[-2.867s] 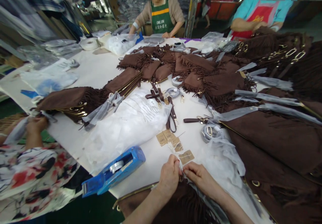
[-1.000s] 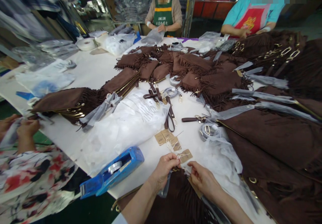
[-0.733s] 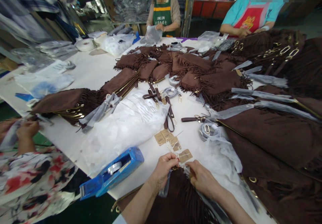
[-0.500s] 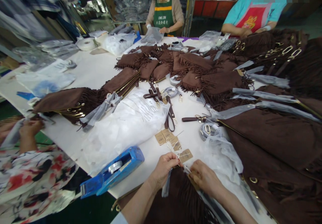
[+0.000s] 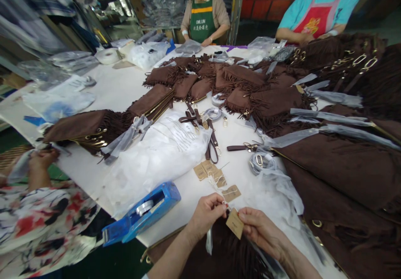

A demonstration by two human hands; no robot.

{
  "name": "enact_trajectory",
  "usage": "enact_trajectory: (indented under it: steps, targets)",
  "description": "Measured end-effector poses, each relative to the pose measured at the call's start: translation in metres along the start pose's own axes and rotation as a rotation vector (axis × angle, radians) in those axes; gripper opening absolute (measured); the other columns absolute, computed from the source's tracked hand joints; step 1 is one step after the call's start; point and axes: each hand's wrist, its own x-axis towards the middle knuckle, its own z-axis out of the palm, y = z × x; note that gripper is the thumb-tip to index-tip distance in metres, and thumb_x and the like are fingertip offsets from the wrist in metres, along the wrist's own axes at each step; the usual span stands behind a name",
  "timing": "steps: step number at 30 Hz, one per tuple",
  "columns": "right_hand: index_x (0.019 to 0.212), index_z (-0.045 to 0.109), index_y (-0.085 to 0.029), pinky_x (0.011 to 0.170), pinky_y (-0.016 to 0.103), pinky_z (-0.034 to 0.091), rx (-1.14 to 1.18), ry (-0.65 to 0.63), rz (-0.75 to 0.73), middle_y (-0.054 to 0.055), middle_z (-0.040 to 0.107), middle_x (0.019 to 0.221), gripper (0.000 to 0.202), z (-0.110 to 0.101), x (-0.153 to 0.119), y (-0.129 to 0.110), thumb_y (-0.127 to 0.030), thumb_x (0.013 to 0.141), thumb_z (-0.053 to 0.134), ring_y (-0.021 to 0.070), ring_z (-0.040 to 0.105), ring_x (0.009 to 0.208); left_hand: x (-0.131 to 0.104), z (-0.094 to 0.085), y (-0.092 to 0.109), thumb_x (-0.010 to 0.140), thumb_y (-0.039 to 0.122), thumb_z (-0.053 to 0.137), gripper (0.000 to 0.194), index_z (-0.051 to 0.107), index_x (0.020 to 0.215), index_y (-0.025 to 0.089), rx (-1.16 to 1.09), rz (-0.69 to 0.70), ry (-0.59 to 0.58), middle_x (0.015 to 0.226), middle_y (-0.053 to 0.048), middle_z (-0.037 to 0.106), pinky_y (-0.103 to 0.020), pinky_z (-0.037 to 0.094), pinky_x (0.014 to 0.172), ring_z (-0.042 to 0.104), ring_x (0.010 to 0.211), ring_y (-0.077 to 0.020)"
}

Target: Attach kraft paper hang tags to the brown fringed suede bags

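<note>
My left hand (image 5: 209, 212) is closed in a pinch on the white string of a hang tag, close to the zipper end of a brown fringed bag. Between thumb and fingers, my right hand (image 5: 258, 227) grips the kraft-brown hang tag (image 5: 234, 224) by its edge. Below both hands lies the fringed bag (image 5: 213, 254), partly hidden by my forearms, with a strip of clear plastic (image 5: 209, 242) hanging by my left hand. Just beyond my fingers, more tags (image 5: 209, 172) rest on the table with their white strings (image 5: 213, 183) bunched together.
A blue tape dispenser (image 5: 142, 214) stands left of my arms, near a white plastic bag (image 5: 156, 149). Brown wrist straps (image 5: 213, 143) lie beyond. Brown bags (image 5: 341, 174) crowd the right. A co-worker's hand (image 5: 42, 162) works at the left edge; two people stand across the table.
The tag in my right hand has come into view, turned face up beside the left fingers. The co-worker in the green apron has lowered the clear plastic bag towards the table.
</note>
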Motion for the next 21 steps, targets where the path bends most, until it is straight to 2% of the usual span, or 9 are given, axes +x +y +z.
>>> enact_trajectory:
  steps: [2, 6, 9, 11, 13, 16, 18, 21]
  targets:
    - [0.06, 0.057, -0.013, 0.039, 0.013, 0.03, 0.13, 0.023, 0.005, -0.005, 0.05, 0.05, 0.036, 0.005, 0.002, 0.009, -0.036, 0.049, 0.082, 0.0021, 0.037, 0.042, -0.008, -0.001, -0.002, 0.071, 0.032, 0.056, 0.017, 0.059, 0.065, 0.016, 0.158, 0.072, 0.018, 0.056, 0.001, 0.058, -0.024, 0.035, 0.058, 0.048, 0.056, -0.0115]
    - [0.059, 0.059, -0.013, 0.042, 0.011, 0.038, 0.316, 0.098, -0.019, -0.004, 0.055, 0.052, 0.031, 0.014, 0.005, 0.024, -0.026, 0.048, 0.085, 0.0024, 0.045, 0.043, -0.029, -0.001, -0.006, 0.075, 0.025, 0.055, 0.013, 0.063, 0.067, 0.019, 0.52, 0.3, 0.074, 0.068, -0.003, 0.063, -0.031, 0.036, 0.074, 0.055, 0.073, -0.0171]
    - [0.061, 0.06, -0.013, 0.046, 0.012, 0.042, 0.403, 0.107, -0.039, -0.004, 0.056, 0.054, 0.028, 0.024, 0.006, 0.031, -0.024, 0.051, 0.083, 0.0037, 0.049, 0.046, -0.044, 0.004, -0.006, 0.081, 0.021, 0.049, 0.016, 0.064, 0.077, 0.021, 0.767, 0.366, 0.042, 0.07, -0.004, 0.063, -0.033, 0.035, 0.072, 0.056, 0.074, -0.0183]
    - [0.063, 0.06, -0.013, 0.046, 0.013, 0.041, 0.434, 0.09, -0.044, -0.004, 0.056, 0.056, 0.027, 0.03, 0.005, 0.034, -0.023, 0.052, 0.082, 0.0044, 0.049, 0.048, -0.052, 0.01, -0.005, 0.081, 0.019, 0.048, 0.018, 0.064, 0.089, 0.022, 0.877, 0.403, -0.001, 0.074, -0.004, 0.065, -0.033, 0.036, 0.069, 0.056, 0.073, -0.019]
    - [0.062, 0.058, -0.013, 0.039, 0.013, 0.034, 0.444, 0.071, -0.045, -0.006, 0.05, 0.05, 0.028, 0.037, 0.004, 0.036, -0.024, 0.052, 0.082, 0.003, 0.042, 0.041, -0.056, 0.015, -0.007, 0.081, 0.022, 0.05, 0.024, 0.062, 0.101, 0.024, 0.891, 0.415, -0.01, 0.079, -0.004, 0.066, -0.032, 0.038, 0.066, 0.058, 0.073, -0.0194]
    - [0.06, 0.056, -0.014, 0.033, 0.012, 0.018, 0.422, 0.055, -0.055, -0.01, 0.042, 0.045, 0.034, 0.043, 0.001, 0.038, -0.031, 0.049, 0.083, -0.0006, 0.025, 0.034, -0.054, 0.019, -0.014, 0.083, 0.025, 0.049, 0.027, 0.059, 0.108, 0.025, 0.817, 0.342, 0.144, 0.088, -0.004, 0.068, -0.029, 0.043, 0.065, 0.061, 0.076, -0.0181]
    - [0.058, 0.055, -0.014, 0.034, 0.013, 0.016, 0.392, 0.045, -0.058, -0.008, 0.046, 0.046, 0.037, 0.044, -0.001, 0.039, -0.034, 0.047, 0.083, -0.0008, 0.024, 0.035, -0.05, 0.018, -0.017, 0.085, 0.02, 0.044, 0.024, 0.062, 0.102, 0.023, 0.81, 0.331, 0.278, 0.09, -0.004, 0.069, -0.027, 0.044, 0.066, 0.063, 0.076, -0.0166]
    - [0.063, 0.056, -0.015, 0.037, 0.015, 0.019, 0.149, 0.148, -0.168, -0.007, 0.047, 0.044, 0.036, 0.039, -0.006, 0.038, -0.041, 0.054, 0.078, 0.0024, 0.03, 0.036, -0.047, 0.014, -0.011, 0.086, 0.014, 0.038, 0.027, 0.062, 0.098, 0.021, 0.937, 0.521, 0.378, 0.088, -0.004, 0.071, -0.027, 0.044, 0.066, 0.064, 0.076, -0.0164]
